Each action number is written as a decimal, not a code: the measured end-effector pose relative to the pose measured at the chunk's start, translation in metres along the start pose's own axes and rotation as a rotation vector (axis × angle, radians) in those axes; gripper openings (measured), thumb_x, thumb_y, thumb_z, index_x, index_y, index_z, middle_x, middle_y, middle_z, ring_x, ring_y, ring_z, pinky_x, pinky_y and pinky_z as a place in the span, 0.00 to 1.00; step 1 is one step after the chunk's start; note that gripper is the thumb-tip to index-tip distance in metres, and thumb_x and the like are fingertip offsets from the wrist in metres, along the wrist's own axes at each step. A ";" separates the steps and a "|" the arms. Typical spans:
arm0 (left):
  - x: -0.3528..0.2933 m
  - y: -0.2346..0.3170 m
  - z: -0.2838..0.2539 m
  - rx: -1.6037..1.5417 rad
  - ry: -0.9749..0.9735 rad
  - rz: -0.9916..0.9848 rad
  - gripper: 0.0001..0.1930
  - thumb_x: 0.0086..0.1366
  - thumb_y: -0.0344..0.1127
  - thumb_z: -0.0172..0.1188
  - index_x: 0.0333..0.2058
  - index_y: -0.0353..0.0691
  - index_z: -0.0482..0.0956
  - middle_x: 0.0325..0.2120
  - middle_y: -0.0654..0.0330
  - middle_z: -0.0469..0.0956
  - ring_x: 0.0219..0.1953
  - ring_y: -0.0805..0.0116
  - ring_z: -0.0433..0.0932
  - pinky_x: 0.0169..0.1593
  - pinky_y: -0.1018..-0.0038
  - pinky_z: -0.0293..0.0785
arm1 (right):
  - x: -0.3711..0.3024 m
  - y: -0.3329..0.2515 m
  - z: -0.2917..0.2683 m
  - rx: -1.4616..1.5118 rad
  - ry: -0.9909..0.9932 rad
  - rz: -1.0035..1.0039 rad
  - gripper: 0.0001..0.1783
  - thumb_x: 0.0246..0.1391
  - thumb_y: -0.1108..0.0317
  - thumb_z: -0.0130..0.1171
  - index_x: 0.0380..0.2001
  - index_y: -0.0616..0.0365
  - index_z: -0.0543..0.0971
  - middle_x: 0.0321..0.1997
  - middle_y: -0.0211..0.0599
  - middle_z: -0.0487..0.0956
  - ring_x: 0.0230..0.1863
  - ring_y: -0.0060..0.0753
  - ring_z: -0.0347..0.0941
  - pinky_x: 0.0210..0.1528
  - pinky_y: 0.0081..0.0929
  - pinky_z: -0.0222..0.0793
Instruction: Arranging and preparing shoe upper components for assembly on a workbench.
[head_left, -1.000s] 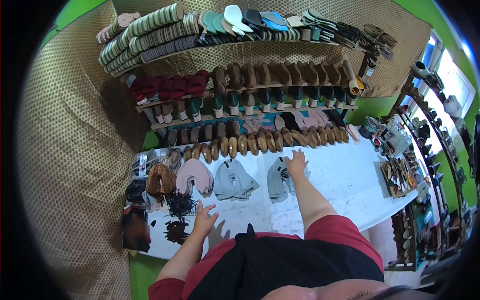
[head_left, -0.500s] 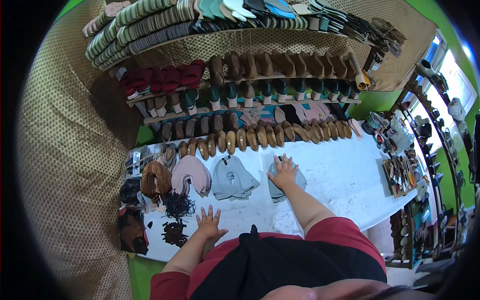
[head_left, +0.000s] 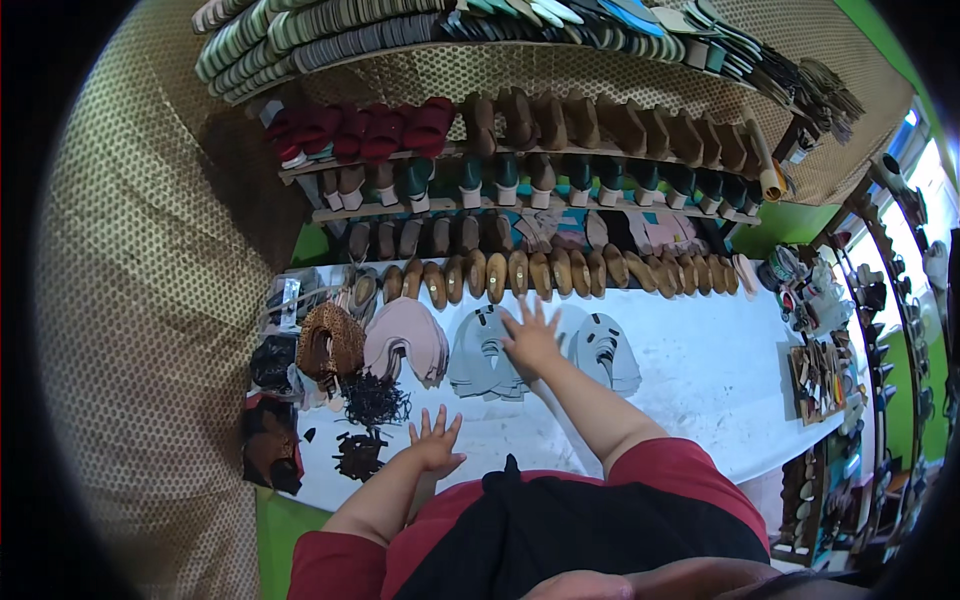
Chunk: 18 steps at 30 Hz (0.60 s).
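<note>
My right hand (head_left: 533,340) reaches out over the table with its fingers spread. It is at the right edge of a stack of grey U-shaped shoe uppers (head_left: 472,370); I cannot tell whether it touches them. Right of that hand lies a second grey stack of shoe uppers (head_left: 622,362), with small black pieces on top. My left hand (head_left: 437,443) is open near the table's front edge, holding nothing. Beyond it are a pile of black strips (head_left: 376,400), a smaller heap of dark scraps (head_left: 359,455) and a stack of pale pink uppers (head_left: 410,330).
Leopard-print uppers (head_left: 331,340) lie at the left of the white table (head_left: 710,370). A row of wooden shoe lasts (head_left: 540,272) lines its back. Shelves above hold red slippers (head_left: 383,132) and heeled lasts (head_left: 505,180). A tool rack (head_left: 820,380) stands at the right end.
My right hand has moved left, off the right grey stack to the edge of the left one, uncovering the black pieces. My left hand stays open in about the same place. The view has shifted.
</note>
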<state>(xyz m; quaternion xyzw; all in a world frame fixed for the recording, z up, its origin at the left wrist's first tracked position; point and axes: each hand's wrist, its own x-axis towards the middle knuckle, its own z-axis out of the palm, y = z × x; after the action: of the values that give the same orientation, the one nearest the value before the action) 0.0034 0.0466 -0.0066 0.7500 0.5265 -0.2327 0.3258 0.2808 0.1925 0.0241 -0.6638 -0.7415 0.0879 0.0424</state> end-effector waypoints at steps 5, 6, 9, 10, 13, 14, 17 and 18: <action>0.003 -0.002 0.001 -0.005 0.000 0.014 0.54 0.58 0.63 0.59 0.73 0.60 0.33 0.73 0.51 0.20 0.72 0.35 0.16 0.65 0.31 0.21 | 0.036 -0.033 0.019 -0.024 0.074 -0.141 0.32 0.58 0.51 0.58 0.67 0.31 0.66 0.76 0.38 0.54 0.79 0.52 0.36 0.68 0.79 0.26; 0.004 -0.003 0.002 -0.006 0.002 0.010 0.54 0.58 0.63 0.59 0.73 0.60 0.33 0.73 0.51 0.20 0.72 0.35 0.16 0.65 0.31 0.21 | 0.040 -0.034 0.020 -0.023 0.075 -0.145 0.32 0.58 0.51 0.58 0.67 0.31 0.66 0.76 0.38 0.54 0.79 0.52 0.36 0.68 0.79 0.26; 0.004 -0.007 0.006 -0.009 0.013 0.020 0.54 0.58 0.63 0.59 0.73 0.61 0.33 0.73 0.51 0.20 0.72 0.35 0.16 0.65 0.31 0.21 | 0.046 -0.035 0.021 -0.080 0.041 -0.161 0.25 0.57 0.57 0.58 0.59 0.35 0.75 0.71 0.37 0.64 0.78 0.50 0.42 0.69 0.79 0.25; 0.004 -0.007 0.006 -0.012 0.016 0.025 0.54 0.57 0.63 0.59 0.73 0.61 0.33 0.73 0.51 0.20 0.72 0.35 0.16 0.65 0.31 0.21 | 0.045 -0.033 0.021 0.001 0.092 -0.201 0.20 0.57 0.61 0.56 0.54 0.40 0.79 0.68 0.38 0.68 0.76 0.49 0.46 0.69 0.79 0.24; 0.004 -0.008 0.004 -0.025 0.018 0.038 0.54 0.57 0.63 0.60 0.73 0.61 0.33 0.73 0.51 0.20 0.72 0.35 0.15 0.65 0.31 0.21 | 0.041 -0.027 0.021 0.067 0.169 -0.266 0.15 0.55 0.67 0.54 0.46 0.46 0.83 0.62 0.36 0.73 0.74 0.45 0.53 0.69 0.79 0.23; 0.004 -0.008 0.003 -0.029 0.015 0.045 0.54 0.57 0.62 0.60 0.73 0.61 0.33 0.73 0.51 0.19 0.72 0.35 0.15 0.65 0.31 0.20 | 0.038 -0.025 0.021 0.054 0.197 -0.286 0.14 0.54 0.68 0.55 0.43 0.47 0.84 0.59 0.33 0.75 0.72 0.43 0.56 0.69 0.79 0.24; 0.005 -0.008 0.002 -0.024 0.011 0.041 0.55 0.57 0.62 0.61 0.73 0.61 0.33 0.73 0.51 0.19 0.71 0.35 0.15 0.65 0.31 0.21 | 0.028 -0.023 0.014 0.086 0.291 -0.308 0.10 0.51 0.68 0.57 0.37 0.48 0.83 0.55 0.30 0.78 0.71 0.42 0.58 0.69 0.79 0.24; 0.005 -0.007 0.003 -0.023 0.016 0.046 0.55 0.57 0.62 0.61 0.73 0.61 0.33 0.73 0.51 0.19 0.71 0.35 0.15 0.65 0.31 0.21 | 0.022 -0.022 0.010 0.081 0.295 -0.307 0.10 0.51 0.68 0.57 0.37 0.48 0.83 0.55 0.30 0.78 0.71 0.42 0.58 0.69 0.79 0.24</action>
<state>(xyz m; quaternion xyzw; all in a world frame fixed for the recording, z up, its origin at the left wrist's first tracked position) -0.0020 0.0494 -0.0134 0.7599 0.5144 -0.2133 0.3354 0.2546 0.2114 0.0169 -0.5465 -0.8155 0.0121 0.1902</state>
